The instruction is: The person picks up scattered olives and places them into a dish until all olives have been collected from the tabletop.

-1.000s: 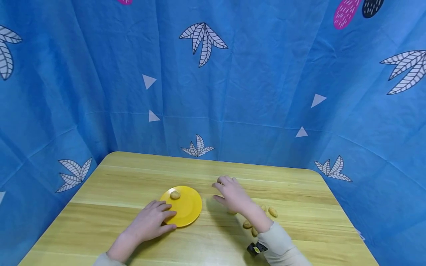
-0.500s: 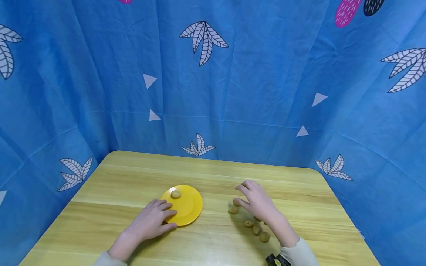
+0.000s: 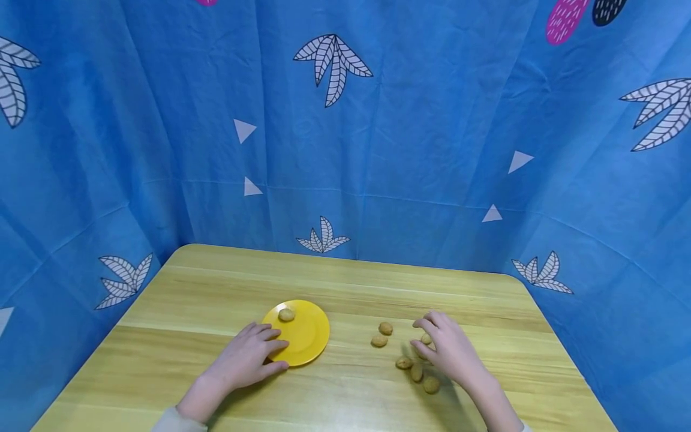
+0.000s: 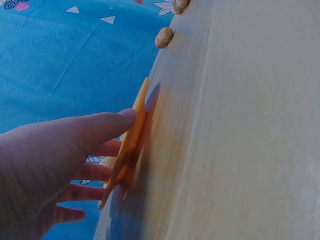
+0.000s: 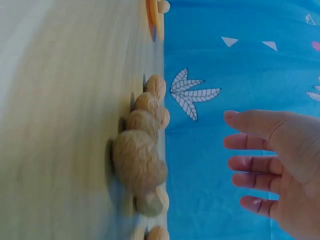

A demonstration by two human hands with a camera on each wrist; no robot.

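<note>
In the head view, a wooden table (image 3: 237,282) stands before a blue curtain (image 3: 421,144) printed with white leaves and triangles. The left hand (image 3: 245,357) lies over the near left edge of a yellow plate (image 3: 310,336), its fingers slightly apart and loosely extended, with the thumb set off from them. A single walnut (image 3: 287,314) sits on the plate toward its far left side, just beyond those fingertips. To the right, a pair of walnuts (image 3: 379,341) lies on the table between the plate and the right hand (image 3: 450,351), well apart from the plate. The right hand hovers with thumb and forefinger parted; in the gap shows a partly hidden walnut (image 3: 426,339). A group of three walnuts (image 3: 417,372) lies close together on the near side of that hand. In the left wrist view, the plate appears edge-on and orange, the thumb at its rim and the other fingers spread behind it; more walnuts rest farther along the table. In the right wrist view, a row of walnuts lines the tabletop, the nearest looming large, with the plate's edge at the top. The right hand's thumb and fingers are nearly straight, separated from one another and clear of the walnuts.
</note>
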